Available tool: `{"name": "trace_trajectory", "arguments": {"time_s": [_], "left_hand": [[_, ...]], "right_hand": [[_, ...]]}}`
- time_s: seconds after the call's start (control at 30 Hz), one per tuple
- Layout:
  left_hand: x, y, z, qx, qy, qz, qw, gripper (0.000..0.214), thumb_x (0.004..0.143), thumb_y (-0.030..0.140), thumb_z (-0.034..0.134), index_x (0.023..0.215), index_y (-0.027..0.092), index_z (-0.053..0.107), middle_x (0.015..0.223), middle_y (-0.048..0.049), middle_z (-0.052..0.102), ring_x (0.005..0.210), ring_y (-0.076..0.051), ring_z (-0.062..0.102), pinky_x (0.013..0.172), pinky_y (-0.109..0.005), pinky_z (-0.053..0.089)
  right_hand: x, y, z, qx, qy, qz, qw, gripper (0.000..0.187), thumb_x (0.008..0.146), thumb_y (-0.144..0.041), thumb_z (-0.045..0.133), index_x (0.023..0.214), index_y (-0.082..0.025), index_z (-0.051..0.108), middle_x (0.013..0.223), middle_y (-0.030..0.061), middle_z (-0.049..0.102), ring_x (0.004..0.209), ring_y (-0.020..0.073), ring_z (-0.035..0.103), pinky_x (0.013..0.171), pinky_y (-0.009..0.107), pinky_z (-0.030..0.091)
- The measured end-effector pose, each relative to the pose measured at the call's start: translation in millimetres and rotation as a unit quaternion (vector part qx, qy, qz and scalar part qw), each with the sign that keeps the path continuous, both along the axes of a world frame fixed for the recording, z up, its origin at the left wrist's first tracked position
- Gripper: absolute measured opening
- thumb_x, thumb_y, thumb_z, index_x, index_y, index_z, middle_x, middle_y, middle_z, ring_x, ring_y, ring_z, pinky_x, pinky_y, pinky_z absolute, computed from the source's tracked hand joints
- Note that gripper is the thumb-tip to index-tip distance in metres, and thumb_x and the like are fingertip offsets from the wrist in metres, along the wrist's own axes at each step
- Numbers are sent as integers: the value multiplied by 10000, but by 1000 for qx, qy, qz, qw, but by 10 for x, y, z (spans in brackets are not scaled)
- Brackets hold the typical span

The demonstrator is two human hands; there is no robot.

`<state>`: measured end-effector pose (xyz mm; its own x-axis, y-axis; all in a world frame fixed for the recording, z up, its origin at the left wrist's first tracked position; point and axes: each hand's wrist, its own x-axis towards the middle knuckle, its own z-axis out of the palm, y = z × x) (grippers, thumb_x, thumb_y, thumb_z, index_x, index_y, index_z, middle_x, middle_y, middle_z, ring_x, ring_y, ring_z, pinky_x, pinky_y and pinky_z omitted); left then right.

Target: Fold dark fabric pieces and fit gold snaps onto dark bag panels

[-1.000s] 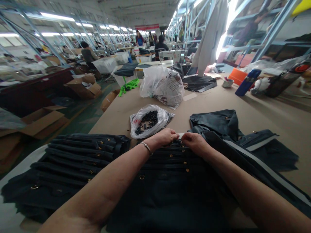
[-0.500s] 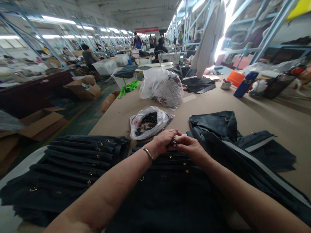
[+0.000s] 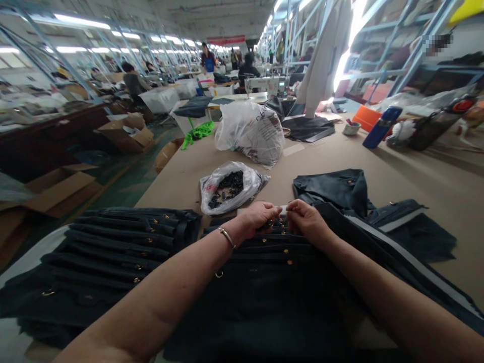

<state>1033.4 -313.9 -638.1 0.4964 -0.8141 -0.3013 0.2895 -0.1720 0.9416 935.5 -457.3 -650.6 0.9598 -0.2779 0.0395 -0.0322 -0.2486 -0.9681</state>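
Note:
My left hand [image 3: 258,218] and my right hand [image 3: 305,218] meet at the far edge of a stack of dark garment pieces [image 3: 260,272] with brass snaps. Both hands are closed in a pinch. Between them they grip a small dark fastener part and a white strip [image 3: 283,209] at the top piece's edge. A silver bracelet circles my left wrist. Just beyond the hands lies a clear plastic bag of small black parts [image 3: 229,185].
A second stack of dark pieces [image 3: 113,247] lies to the left, and loose dark garments [image 3: 340,189] to the right on the brown table [image 3: 397,171]. A larger plastic bag [image 3: 251,132], a blue bottle [image 3: 377,127] and sewing machines stand farther back. Cardboard boxes line the left aisle; people work far off.
Half a second ago my hands were lifted slightly with the small dark part between them; now both are lowered again to the edge of the top piece.

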Motion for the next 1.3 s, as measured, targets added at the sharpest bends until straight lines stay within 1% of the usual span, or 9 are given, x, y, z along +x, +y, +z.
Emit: {"name": "trace_trajectory", "arguments": {"time_s": [0.07, 0.13, 0.3, 0.4, 0.5, 0.6, 0.73, 0.9, 1.3], "left_hand": [[-31, -9, -39, 7, -9, -39, 999, 392, 767, 519, 625, 717, 149, 505, 467, 87, 374, 311, -33, 313, 307, -165, 219], [-51, -27, -73, 26, -17, -53, 998, 433, 758, 574, 602, 731, 151, 515, 467, 82, 383, 316, -42, 331, 316, -176, 236], [-37, -61, -93, 65, -15, -65, 996, 361, 817, 494, 563, 715, 152, 511, 459, 70, 396, 312, -57, 331, 320, -193, 219], [-22, -50, -75, 79, -25, -76, 994, 249, 799, 348, 598, 678, 155, 498, 448, 73, 392, 303, -56, 320, 323, -197, 211], [-16, -35, -82, 116, -91, -56, 988, 159, 751, 245, 597, 658, 164, 498, 432, 81, 375, 309, -61, 328, 331, -194, 208], [4, -37, -139, 159, -199, -51, 966, 121, 705, 216, 590, 623, 161, 520, 425, 73, 391, 342, -67, 356, 348, -191, 220], [52, -59, -236, 181, -277, -76, 941, 73, 671, 197, 582, 618, 148, 568, 450, 61, 429, 398, -67, 387, 384, -184, 272], [73, -63, -269, 181, -305, -74, 932, 82, 673, 215, 568, 625, 149, 581, 466, 48, 462, 413, -76, 415, 390, -185, 279], [105, -66, -288, 181, -352, -64, 916, 134, 698, 236, 538, 658, 134, 616, 469, 45, 452, 431, -83, 415, 398, -195, 268]], "right_hand": [[-20, -32, -34, -180, -10, -1, 984, 209, 800, -259, 493, 985, -194, 567, 619, -31, 590, 507, 111, 526, 529, 238, 426], [-44, -42, -73, -297, -31, 2, 954, 348, 824, -211, 455, 1160, -188, 547, 724, 4, 651, 625, 133, 584, 640, 255, 453], [-87, -19, -171, -399, -49, 33, 915, 483, 879, -190, 372, 1359, -132, 388, 1045, 111, 671, 884, 210, 645, 776, 311, 476], [-98, -11, -174, -397, -41, 35, 916, 475, 865, -179, 413, 1338, -150, 425, 1091, 104, 660, 937, 206, 641, 816, 305, 474], [-102, -36, -134, -349, 6, 37, 936, 257, 829, -219, 518, 1049, -173, 641, 918, 51, 702, 835, 184, 651, 764, 269, 474], [-95, -89, -129, -324, 69, 50, 942, 152, 813, -227, 545, 804, -177, 688, 759, 18, 700, 720, 159, 640, 693, 246, 464], [-67, -142, -211, -334, 83, 57, 937, 166, 784, -162, 540, 817, -186, 702, 798, 14, 709, 742, 152, 636, 708, 243, 457], [-41, -157, -265, -368, 76, 58, 925, 167, 726, -116, 560, 792, -189, 696, 809, 12, 697, 761, 150, 624, 728, 245, 453], [-2, -122, -219, -322, 114, 40, 939, 145, 696, -114, 589, 775, -179, 691, 723, -12, 687, 664, 125, 598, 646, 212, 428]]}}
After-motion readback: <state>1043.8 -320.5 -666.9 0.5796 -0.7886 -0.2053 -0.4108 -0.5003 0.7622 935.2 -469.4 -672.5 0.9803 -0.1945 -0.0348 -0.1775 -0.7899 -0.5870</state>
